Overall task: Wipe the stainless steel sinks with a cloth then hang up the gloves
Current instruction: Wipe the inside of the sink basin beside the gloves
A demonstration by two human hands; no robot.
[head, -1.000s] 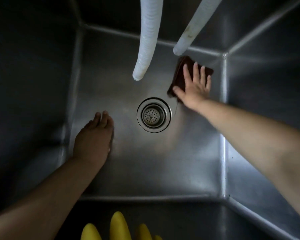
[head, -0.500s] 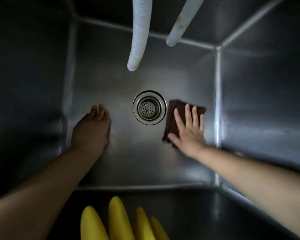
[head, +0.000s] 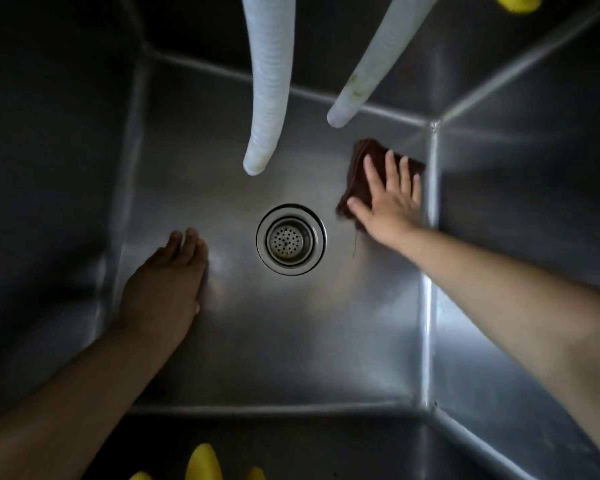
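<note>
I look down into a deep stainless steel sink (head: 291, 348) with a round drain strainer (head: 290, 239) in the middle of its floor. My right hand (head: 387, 202) presses a folded dark brown cloth (head: 361, 168) flat on the sink floor near the far right corner, fingers straight and spread. On the floor left of the drain rests my left hand (head: 167, 285), flat and holding nothing. Yellow glove fingertips (head: 203, 462) poke in at the bottom edge. Another bit of yellow glove (head: 516, 3) shows at the top right.
Two white corrugated hoses hang down into the sink from above: one (head: 265, 98) ends over the floor behind the drain, the other (head: 368, 81) ends near the back wall, just above the cloth. Steep steel walls enclose all sides.
My right hand has slid the cloth from beside the drain back toward the far right corner. The left hand has stayed put.
</note>
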